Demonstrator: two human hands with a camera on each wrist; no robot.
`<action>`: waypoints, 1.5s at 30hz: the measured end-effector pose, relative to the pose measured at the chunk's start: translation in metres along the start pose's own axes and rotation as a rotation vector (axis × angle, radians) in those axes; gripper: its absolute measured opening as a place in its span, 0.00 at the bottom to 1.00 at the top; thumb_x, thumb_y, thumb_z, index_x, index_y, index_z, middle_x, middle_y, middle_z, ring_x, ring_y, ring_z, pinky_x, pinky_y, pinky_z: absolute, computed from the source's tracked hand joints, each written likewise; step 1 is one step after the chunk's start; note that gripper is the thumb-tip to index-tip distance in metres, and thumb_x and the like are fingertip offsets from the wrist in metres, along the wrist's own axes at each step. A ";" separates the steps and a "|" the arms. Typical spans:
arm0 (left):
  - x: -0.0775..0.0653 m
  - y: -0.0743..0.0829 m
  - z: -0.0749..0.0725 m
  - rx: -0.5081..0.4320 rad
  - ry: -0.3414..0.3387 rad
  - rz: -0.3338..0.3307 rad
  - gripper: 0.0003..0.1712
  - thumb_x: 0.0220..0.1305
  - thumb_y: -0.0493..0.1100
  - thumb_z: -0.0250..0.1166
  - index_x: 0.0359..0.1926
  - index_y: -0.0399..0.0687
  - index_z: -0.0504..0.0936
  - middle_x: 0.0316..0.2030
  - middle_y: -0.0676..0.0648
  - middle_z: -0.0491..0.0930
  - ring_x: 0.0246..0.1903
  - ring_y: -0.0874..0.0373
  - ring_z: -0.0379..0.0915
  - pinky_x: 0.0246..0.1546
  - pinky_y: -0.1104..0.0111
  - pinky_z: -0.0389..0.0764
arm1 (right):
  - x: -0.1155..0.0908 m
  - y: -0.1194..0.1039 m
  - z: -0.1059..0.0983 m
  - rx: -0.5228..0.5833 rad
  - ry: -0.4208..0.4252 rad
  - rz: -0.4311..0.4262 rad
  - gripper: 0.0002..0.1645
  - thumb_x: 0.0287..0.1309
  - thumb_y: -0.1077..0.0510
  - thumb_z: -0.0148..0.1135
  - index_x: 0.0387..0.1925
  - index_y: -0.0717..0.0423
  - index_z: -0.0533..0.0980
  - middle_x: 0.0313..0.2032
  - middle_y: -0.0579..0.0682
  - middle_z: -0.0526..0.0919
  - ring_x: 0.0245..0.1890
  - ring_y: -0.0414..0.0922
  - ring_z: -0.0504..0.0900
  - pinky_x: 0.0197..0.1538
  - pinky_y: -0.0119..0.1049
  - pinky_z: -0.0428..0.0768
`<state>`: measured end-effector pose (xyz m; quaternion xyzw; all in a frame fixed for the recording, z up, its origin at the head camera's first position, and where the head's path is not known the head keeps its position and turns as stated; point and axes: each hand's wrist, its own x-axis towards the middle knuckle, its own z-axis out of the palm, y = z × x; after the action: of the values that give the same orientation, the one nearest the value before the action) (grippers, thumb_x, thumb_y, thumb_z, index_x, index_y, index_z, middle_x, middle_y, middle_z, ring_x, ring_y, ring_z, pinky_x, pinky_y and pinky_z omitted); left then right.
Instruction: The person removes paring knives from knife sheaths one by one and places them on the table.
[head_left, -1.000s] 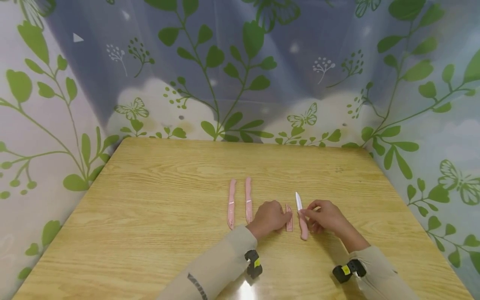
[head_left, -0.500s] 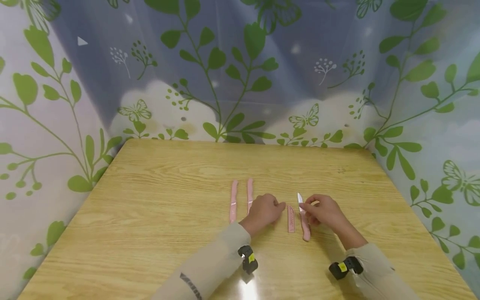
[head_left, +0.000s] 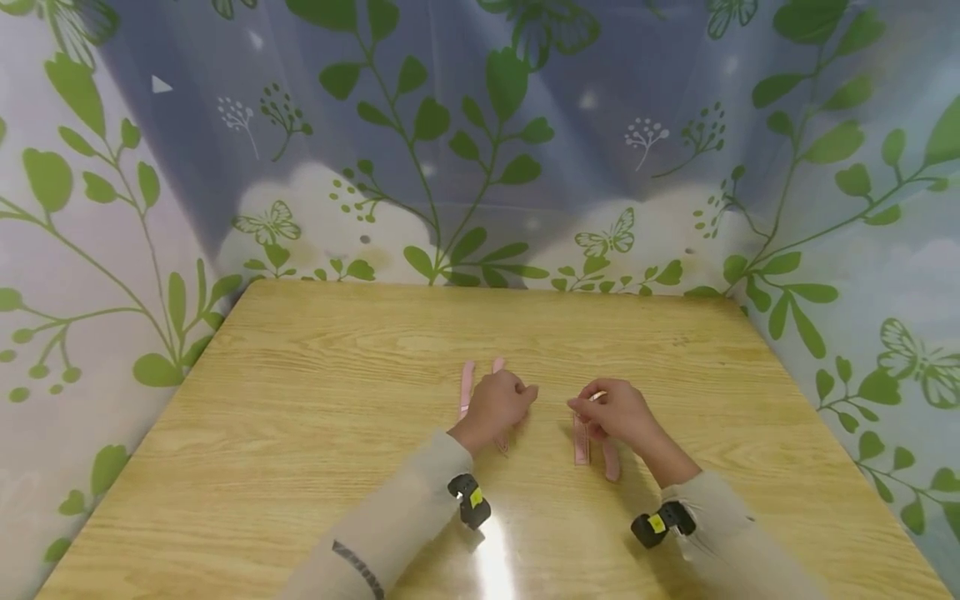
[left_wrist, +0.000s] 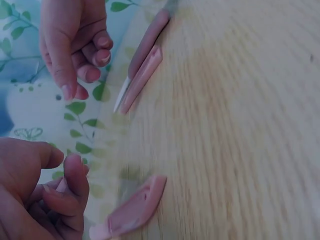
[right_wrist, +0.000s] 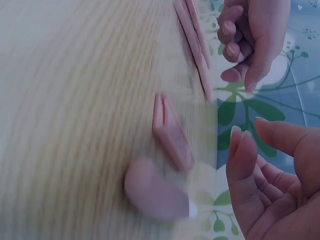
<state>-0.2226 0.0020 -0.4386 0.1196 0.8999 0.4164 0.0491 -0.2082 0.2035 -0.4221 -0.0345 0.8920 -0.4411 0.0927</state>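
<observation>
My left hand (head_left: 495,404) hovers over two sheathed pink knives, partly hiding the left knife (head_left: 467,385) and the right knife (head_left: 499,364). Its fingers are loosely bent, and nothing shows in them in the left wrist view. My right hand (head_left: 617,412) is above an unsheathed knife, whose pink handle (head_left: 612,462) pokes out below it. Next to that knife lies a loose pink sheath (head_left: 581,446). In the right wrist view a gap shows between right thumb and forefinger, with the sheath (right_wrist: 172,135) and knife handle (right_wrist: 155,192) on the table, apart from the hand.
The wooden table (head_left: 337,367) carries the knives near its middle right. A curtain (head_left: 465,150) printed with leaves and butterflies hangs behind it and along both sides. Each wrist wears a small black camera, the left camera (head_left: 470,502) and the right camera (head_left: 663,523).
My left hand has moved left from beside the loose sheath to over the sheathed knives. My right hand has come off the unsheathed knife and shifted left and up, now partly covering knife and sheath.
</observation>
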 end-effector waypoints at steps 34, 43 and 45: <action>0.016 -0.028 -0.026 0.214 0.130 -0.129 0.31 0.64 0.45 0.62 0.06 0.50 0.61 0.04 0.55 0.57 0.05 0.65 0.51 0.05 0.75 0.51 | 0.010 -0.027 0.075 -0.069 -0.099 -0.046 0.10 0.56 0.56 0.66 0.27 0.59 0.78 0.15 0.51 0.80 0.11 0.43 0.77 0.15 0.32 0.76; 0.018 -0.034 -0.022 0.202 0.141 -0.096 0.31 0.63 0.46 0.63 0.06 0.50 0.60 0.05 0.55 0.56 0.05 0.65 0.50 0.04 0.75 0.51 | 0.010 -0.029 0.084 -0.092 -0.085 -0.046 0.13 0.53 0.54 0.68 0.23 0.58 0.76 0.14 0.52 0.79 0.11 0.42 0.77 0.14 0.28 0.74; 0.018 -0.034 -0.022 0.209 0.136 -0.089 0.30 0.62 0.47 0.64 0.07 0.50 0.61 0.05 0.55 0.56 0.05 0.65 0.50 0.04 0.75 0.51 | 0.010 -0.029 0.086 -0.114 -0.076 -0.056 0.14 0.52 0.53 0.69 0.23 0.58 0.75 0.13 0.51 0.78 0.11 0.42 0.76 0.14 0.28 0.73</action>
<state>-0.2501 -0.0308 -0.4501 0.0556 0.9441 0.3247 -0.0065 -0.2021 0.1178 -0.4516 -0.0811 0.9102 -0.3905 0.1119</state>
